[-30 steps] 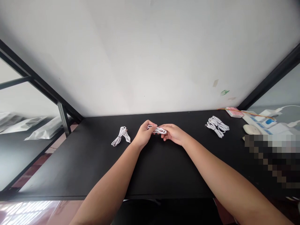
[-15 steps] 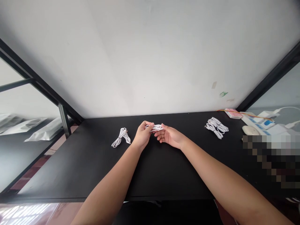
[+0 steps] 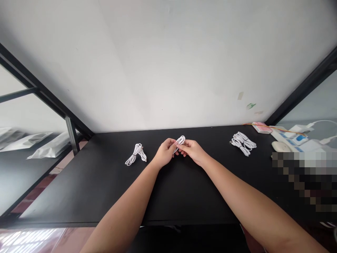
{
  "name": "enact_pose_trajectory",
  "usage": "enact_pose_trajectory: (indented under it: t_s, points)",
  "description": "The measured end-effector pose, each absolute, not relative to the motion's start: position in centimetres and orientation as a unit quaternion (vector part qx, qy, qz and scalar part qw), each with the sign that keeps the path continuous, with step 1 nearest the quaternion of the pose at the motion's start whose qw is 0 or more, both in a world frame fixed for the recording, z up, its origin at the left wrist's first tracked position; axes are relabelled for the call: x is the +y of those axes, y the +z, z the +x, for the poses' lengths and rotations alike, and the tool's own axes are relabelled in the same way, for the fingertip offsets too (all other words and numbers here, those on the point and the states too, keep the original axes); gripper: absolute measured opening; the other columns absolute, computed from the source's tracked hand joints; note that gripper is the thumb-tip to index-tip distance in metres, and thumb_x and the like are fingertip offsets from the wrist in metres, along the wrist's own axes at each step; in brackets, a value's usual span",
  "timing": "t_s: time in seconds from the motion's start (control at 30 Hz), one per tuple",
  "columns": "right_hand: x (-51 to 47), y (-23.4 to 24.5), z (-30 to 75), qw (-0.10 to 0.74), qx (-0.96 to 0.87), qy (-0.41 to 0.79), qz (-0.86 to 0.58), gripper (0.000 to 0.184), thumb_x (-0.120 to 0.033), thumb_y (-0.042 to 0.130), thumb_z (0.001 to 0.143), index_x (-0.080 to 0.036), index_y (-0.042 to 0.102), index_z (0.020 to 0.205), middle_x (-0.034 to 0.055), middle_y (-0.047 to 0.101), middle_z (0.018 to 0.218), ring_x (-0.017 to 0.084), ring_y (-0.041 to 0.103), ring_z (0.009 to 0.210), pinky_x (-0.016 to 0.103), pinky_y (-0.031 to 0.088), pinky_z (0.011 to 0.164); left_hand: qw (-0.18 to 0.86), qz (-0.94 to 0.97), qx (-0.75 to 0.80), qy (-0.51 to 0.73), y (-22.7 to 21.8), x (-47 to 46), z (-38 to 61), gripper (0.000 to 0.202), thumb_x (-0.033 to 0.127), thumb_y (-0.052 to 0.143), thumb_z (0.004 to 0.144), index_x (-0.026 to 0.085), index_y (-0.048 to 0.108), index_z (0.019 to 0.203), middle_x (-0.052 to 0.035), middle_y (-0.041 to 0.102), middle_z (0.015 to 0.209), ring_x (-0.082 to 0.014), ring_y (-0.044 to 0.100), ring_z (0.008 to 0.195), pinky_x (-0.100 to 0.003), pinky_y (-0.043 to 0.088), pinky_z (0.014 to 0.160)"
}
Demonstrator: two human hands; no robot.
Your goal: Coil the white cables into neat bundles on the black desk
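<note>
While the black table (image 3: 197, 196) spreads below | left hand (image 3: 164, 153) and right hand (image 3: 195, 151) work over it | coiled white cable (image 3: 181, 140) between them | fingers of both pinch its loops | likely arranging it; next seemingly needs steady hold

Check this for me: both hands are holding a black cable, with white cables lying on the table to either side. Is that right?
Not quite: the cable that the left hand and right hand hold is white, not black, as the head view shows. The rest stands.
</note>
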State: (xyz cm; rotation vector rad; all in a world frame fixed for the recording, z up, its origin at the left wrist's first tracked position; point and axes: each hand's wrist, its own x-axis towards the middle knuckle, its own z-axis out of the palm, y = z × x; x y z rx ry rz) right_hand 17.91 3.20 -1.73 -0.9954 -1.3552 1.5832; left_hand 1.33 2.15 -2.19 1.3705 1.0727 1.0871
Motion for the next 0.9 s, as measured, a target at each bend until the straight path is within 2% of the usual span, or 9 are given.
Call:
enact_pose_trajectory:
  t_s: [0.13, 0.3, 0.47, 0.67, 0.9]
  points:
    - [3.3, -1.9, 17.9, 0.412, -0.536, 0.612, -0.41, 0.035, -0.05, 0.078, 0.077, -0.016, 0.067, 0.077, 0.0007, 0.062, 0.068, 0.011, 0.055, 0.061, 0.024, 0.044, 0.053, 0.531, 0.566, 0.447, 0.445, -2.2, 2.2, 1.1, 0.046, 0.053, 0.065, 0.088, 0.015, 0.059, 0.112, -0.004, 0.067, 0.081, -0.0135, 0.062, 0.067, -0.026, 0.046, 0.057]
    - [3.6, -2.2, 18.0, 0.418, -0.551, 0.577, -0.434, 0.036, -0.051, 0.073, 0.081, -0.017, 0.063, 0.073, 0.001, 0.062, 0.069, 0.011, 0.055, 0.059, 0.024, 0.046, 0.051, 0.538, 0.58, 0.424, 0.441, -2.2, 2.1, 0.7, 0.049, 0.051, 0.07, 0.085, 0.014, 0.064, 0.116, -0.0064, 0.069, 0.089, -0.0134, 0.059, 0.071, -0.027, 0.044, 0.064]
    - [3.6, -2.4, 18.1, 0.4, -0.587, 0.547, -0.442, 0.037, -0.054, 0.071, 0.082, -0.018, 0.064, 0.079, 0.0004, 0.061, 0.068, 0.012, 0.056, 0.059, 0.024, 0.047, 0.051, 0.463, 0.663, 0.451, 0.378, -2.0, 1.9, 0.4, 0.037, 0.05, 0.063, 0.089, 0.016, 0.069, 0.102, -0.0021, 0.064, 0.079, -0.0124, 0.052, 0.065, -0.026, 0.04, 0.059]
    - [3.9, -2.5, 18.4, 0.401, -0.612, 0.531, -0.428, 0.036, -0.054, 0.072, 0.081, -0.018, 0.067, 0.084, 0.0011, 0.063, 0.072, 0.012, 0.057, 0.06, 0.024, 0.047, 0.053, 0.421, 0.664, 0.504, 0.357, -1.9, 1.9, 0.6, 0.037, 0.054, 0.057, 0.09, 0.017, 0.061, 0.087, 0.002, 0.056, 0.07, -0.0121, 0.049, 0.062, -0.025, 0.037, 0.057]
    - [4.5, -2.4, 19.0, 0.427, -0.6, 0.511, -0.444, 0.035, -0.053, 0.071, 0.08, -0.018, 0.069, 0.081, 0.0009, 0.063, 0.07, 0.012, 0.055, 0.058, 0.025, 0.045, 0.051, 0.433, 0.657, 0.5, 0.361, -1.8, 2.0, 0.6, 0.032, 0.049, 0.051, 0.094, 0.018, 0.059, 0.092, -0.0023, 0.065, 0.078, -0.0128, 0.055, 0.061, -0.027, 0.042, 0.062]
